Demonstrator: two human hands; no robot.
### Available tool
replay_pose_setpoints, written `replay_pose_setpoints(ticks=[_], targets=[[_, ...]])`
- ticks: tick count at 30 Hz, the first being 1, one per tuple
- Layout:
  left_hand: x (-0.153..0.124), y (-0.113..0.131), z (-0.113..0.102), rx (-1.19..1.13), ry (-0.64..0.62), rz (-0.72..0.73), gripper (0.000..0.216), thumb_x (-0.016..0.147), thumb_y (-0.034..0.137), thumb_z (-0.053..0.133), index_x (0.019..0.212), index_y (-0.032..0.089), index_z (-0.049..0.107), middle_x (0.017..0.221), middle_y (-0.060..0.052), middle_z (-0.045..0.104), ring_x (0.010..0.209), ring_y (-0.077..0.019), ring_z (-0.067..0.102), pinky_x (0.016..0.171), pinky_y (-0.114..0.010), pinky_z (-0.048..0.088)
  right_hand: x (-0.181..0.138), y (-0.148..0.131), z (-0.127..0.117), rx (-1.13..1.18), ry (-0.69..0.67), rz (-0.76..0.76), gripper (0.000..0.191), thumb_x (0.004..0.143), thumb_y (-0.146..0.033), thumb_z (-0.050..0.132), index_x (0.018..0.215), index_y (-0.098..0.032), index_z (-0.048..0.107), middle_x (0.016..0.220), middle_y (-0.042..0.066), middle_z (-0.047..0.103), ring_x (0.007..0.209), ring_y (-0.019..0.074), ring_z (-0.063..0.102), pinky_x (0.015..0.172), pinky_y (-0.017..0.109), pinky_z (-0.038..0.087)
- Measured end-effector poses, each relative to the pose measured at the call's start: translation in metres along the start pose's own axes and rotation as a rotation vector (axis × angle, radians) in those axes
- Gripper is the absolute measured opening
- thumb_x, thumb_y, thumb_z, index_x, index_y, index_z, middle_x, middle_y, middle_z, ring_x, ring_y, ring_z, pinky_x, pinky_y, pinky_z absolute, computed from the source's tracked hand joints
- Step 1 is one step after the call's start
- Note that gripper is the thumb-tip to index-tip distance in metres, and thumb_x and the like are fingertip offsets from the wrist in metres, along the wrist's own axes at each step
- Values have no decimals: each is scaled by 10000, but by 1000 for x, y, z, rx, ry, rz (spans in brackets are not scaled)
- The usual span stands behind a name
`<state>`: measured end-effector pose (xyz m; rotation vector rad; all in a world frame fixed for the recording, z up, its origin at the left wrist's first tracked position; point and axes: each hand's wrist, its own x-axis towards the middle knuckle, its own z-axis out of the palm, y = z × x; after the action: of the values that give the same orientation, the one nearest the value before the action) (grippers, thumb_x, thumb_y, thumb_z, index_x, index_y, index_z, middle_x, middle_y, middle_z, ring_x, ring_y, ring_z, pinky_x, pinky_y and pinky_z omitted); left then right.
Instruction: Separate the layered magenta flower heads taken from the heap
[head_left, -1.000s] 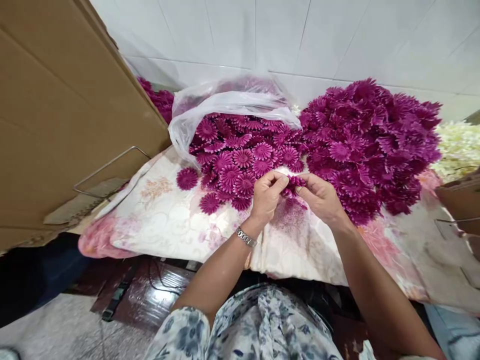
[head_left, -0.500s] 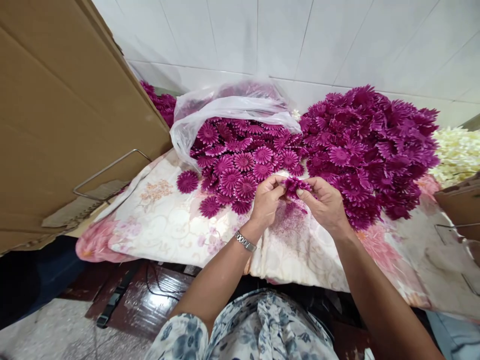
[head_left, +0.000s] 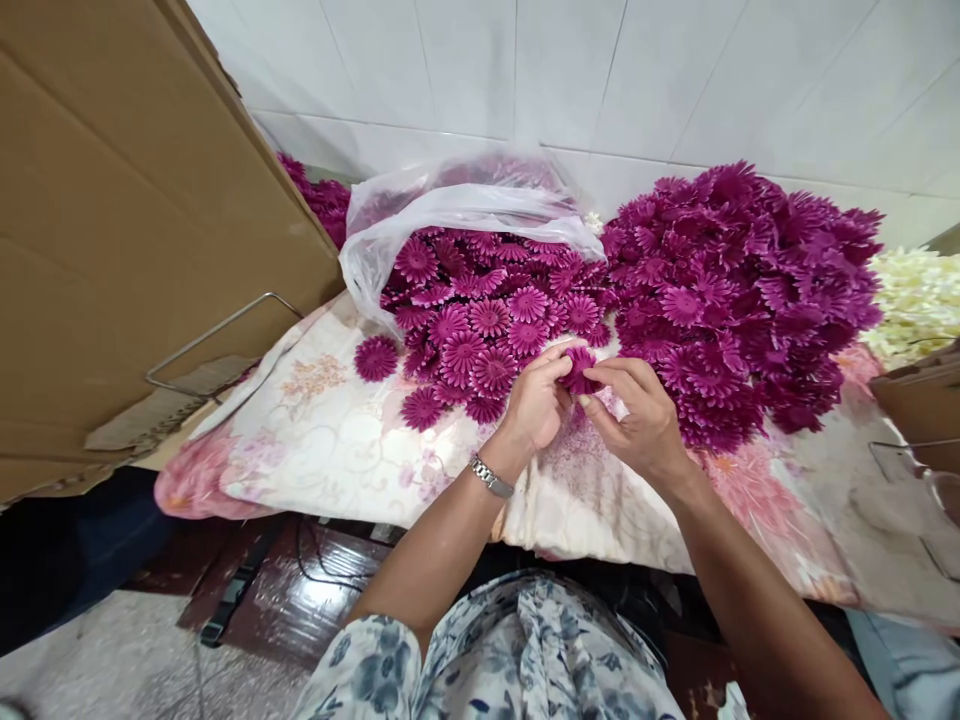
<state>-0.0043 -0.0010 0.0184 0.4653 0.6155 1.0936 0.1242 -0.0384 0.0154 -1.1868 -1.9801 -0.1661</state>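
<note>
Between my hands is a purple artificial flower (head_left: 579, 371), its round petalled face turned up. My left hand (head_left: 538, 402) is closed, gripping the flower's left edge between thumb and fingers. From the other side my right hand (head_left: 637, 412) pinches at the right edge with index finger and thumb. Just beyond my left hand, a heap of similar flower heads (head_left: 463, 352) spills out of a clear plastic bag (head_left: 465, 205). A larger pile of purple flowers (head_left: 742, 300) rises behind my right hand. One loose flower head (head_left: 376, 358) lies apart to the left.
A floral cloth (head_left: 300, 440) covers the work surface, with purple specks below my hands. A tall cardboard box (head_left: 150, 250) with a wire handle (head_left: 217, 335) stands at the left. Cream flowers (head_left: 919, 300) and another box (head_left: 926, 400) are at the right. White tiles (head_left: 562, 70) line the back.
The flower was bunched up, with both hands squeezing it; now its face lies spread and round. My right fingers have opened slightly and shifted to its edge.
</note>
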Motion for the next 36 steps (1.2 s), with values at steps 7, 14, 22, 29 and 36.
replay_pose_setpoints(ticks=[7, 14, 22, 29, 36], targets=[[2, -11, -4, 132, -5, 174, 211, 735, 123, 551, 889, 160, 690, 876, -22, 661, 754, -88, 571, 716, -201, 427, 0, 8, -3, 369, 40, 497, 282, 813, -305, 581, 1074, -197, 594, 976, 70, 640, 886, 168, 610, 797, 353, 512], [1, -17, -7, 363, -28, 307, 130, 732, 201, 623, 839, 192, 696, 837, -3, 646, 758, -92, 544, 735, -209, 422, -1, 5, 6, 551, -21, 709, 222, 727, -334, 654, 886, -184, 615, 840, 8, 631, 750, 123, 575, 734, 302, 476], [-4, -11, -2, 286, -121, 239, 376, 578, 128, 727, 941, 187, 653, 828, 8, 602, 773, -88, 535, 728, -192, 423, -1, 10, -2, 556, 36, 710, 159, 730, -291, 637, 723, -187, 517, 611, -62, 501, 540, 66, 444, 528, 221, 362], [-2, -6, -4, 129, -207, -60, 313, 603, 225, 716, 899, 137, 663, 804, -24, 643, 723, -97, 567, 730, -223, 425, 2, 11, -9, 650, -77, 714, 153, 701, -293, 661, 723, -175, 567, 593, -52, 522, 534, 74, 456, 520, 232, 356], [0, -16, -4, 173, -129, -66, 213, 626, 212, 726, 822, 136, 693, 750, -41, 680, 656, -110, 594, 665, -236, 444, -2, 17, -15, 20, -56, 325, 156, 816, -314, 580, 891, -198, 652, 776, 41, 650, 749, 175, 575, 705, 327, 442]])
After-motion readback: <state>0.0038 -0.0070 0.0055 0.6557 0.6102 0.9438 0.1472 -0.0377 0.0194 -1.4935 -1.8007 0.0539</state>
